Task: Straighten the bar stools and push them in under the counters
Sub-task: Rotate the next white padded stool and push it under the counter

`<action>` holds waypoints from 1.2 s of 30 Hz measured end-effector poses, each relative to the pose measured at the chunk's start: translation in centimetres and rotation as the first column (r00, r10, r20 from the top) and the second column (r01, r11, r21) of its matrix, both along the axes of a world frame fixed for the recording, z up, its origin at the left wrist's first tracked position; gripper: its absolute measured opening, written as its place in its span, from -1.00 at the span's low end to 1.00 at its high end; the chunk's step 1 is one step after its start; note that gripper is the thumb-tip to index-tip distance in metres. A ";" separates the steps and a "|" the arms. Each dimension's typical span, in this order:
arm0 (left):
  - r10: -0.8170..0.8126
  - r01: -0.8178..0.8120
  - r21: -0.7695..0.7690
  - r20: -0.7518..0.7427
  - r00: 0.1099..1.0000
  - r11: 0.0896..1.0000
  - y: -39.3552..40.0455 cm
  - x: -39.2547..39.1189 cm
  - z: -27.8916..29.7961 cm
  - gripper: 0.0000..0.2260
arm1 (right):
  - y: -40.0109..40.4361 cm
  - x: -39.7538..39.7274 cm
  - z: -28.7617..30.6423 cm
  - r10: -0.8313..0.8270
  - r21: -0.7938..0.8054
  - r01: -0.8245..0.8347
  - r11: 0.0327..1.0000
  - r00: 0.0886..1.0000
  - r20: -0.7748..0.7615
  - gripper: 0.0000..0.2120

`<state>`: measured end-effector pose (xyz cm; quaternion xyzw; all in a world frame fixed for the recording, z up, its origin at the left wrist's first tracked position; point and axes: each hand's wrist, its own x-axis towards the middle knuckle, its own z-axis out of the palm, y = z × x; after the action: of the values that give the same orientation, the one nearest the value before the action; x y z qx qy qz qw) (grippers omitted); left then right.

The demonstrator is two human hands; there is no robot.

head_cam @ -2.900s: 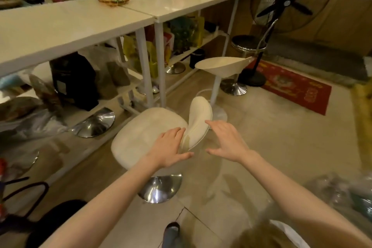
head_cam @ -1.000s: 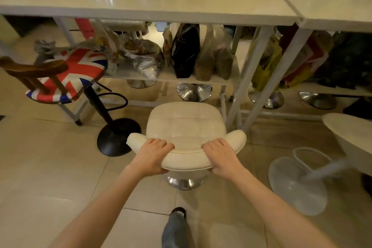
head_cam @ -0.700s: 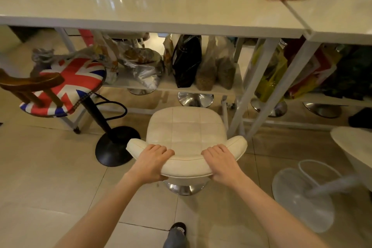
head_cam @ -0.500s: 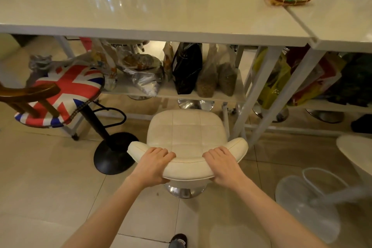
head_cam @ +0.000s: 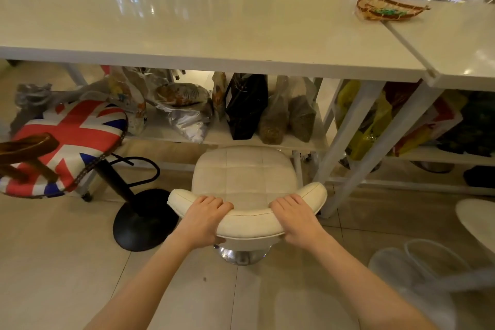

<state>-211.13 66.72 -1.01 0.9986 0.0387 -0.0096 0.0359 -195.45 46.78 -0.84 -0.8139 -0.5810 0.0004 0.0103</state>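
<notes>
The cream quilted bar stool (head_cam: 245, 173) faces the white counter (head_cam: 187, 27), its seat reaching toward the low shelf (head_cam: 222, 136) beneath that surface but not yet lying fully under the counter's front edge. Both hands grip its curved low backrest (head_cam: 249, 220) from behind: the left hand (head_cam: 203, 220) is clamped on the left half, fingers (head_cam: 211, 201) curled over the top edge, and the right hand (head_cam: 296, 218) is clamped on the right half in the same way, with its fingers (head_cam: 288, 201) wrapped over the padding. The stool's chrome base (head_cam: 242, 256) shows just below the backrest on the tiled floor (head_cam: 53, 262).

To the left of the cream stool stands a Union Jack stool (head_cam: 67, 142) with a wooden backrest (head_cam: 24, 147) and a round black base (head_cam: 142, 220); its seat sits partly under the counter edge. To the right of the cream stool, a white stool (head_cam: 476, 220) appears only at the frame's edge, with its round white base (head_cam: 412, 276) blurred on the floor.

Beyond the cream stool, the shelf holds a black bag (head_cam: 246, 104), clear bags of grain (head_cam: 286, 118) and a silver foil bag (head_cam: 187, 120). On top of the counter, toward the right of the stool, lies a small woven tray (head_cam: 388, 9). A white counter leg (head_cam: 345, 136) slants down right beside the stool's right armrest end.
</notes>
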 end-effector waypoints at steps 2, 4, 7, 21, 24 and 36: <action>0.004 -0.004 -0.007 -0.005 1.000 1.000 0.6 0.7 0.0 -0.35 | 0.5 0.5 0.1 -0.007 0.005 0.007 1.000 1.000 -0.007 -0.36; 0.003 -0.003 -0.026 -0.009 1.000 1.000 1.0 1.3 0.0 -0.36 | 0.9 1.0 0.1 -0.010 0.019 0.010 1.000 1.000 -0.011 -0.36; -0.008 0.008 -0.038 -0.008 1.000 0.999 1.7 1.8 0.0 -0.37 | 1.6 1.4 0.1 -0.010 0.022 0.010 1.000 1.000 -0.015 -0.36; -0.101 0.098 -0.060 -0.041 0.994 0.993 5.8 0.8 0.5 -0.37 | 4.4 -1.6 -0.1 -0.072 0.052 0.073 0.996 0.997 -0.020 -0.40; -0.103 0.102 -0.047 -0.032 0.994 0.994 6.4 0.6 0.6 -0.37 | 4.8 -2.1 -0.1 -0.079 0.064 0.082 0.995 0.996 -0.039 -0.40; 0.029 -0.051 -0.063 -0.313 0.949 0.997 4.7 2.2 2.9 -0.18 | 4.1 -2.0 0.5 -0.080 0.009 0.081 0.997 0.992 -0.094 -0.13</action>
<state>-208.94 71.44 1.86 0.9816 0.0637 -0.1680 0.0648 -197.44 50.85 -0.35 -0.8356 -0.5466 0.0344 0.0426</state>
